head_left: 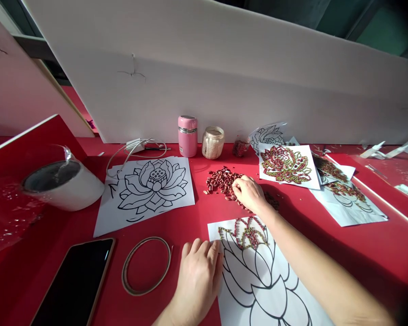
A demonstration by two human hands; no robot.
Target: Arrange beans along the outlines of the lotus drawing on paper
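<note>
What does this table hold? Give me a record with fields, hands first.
Left hand: at the left edge of the near lotus sheet
Right hand: at the red bean pile; whether it grips any, unclear
Top of sheet: partly lined with red and green pieces
Left side: uncovered lotus drawing, ring-shaped roll, dark-screened phone
Right side: lotus picture filled with red and green pieces
Back: pink flask, pale jar

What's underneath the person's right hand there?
Small red beans lie on the red table around the right hand. What lies directly beneath it, and whether its fingers hold any, is covered from view.
</note>
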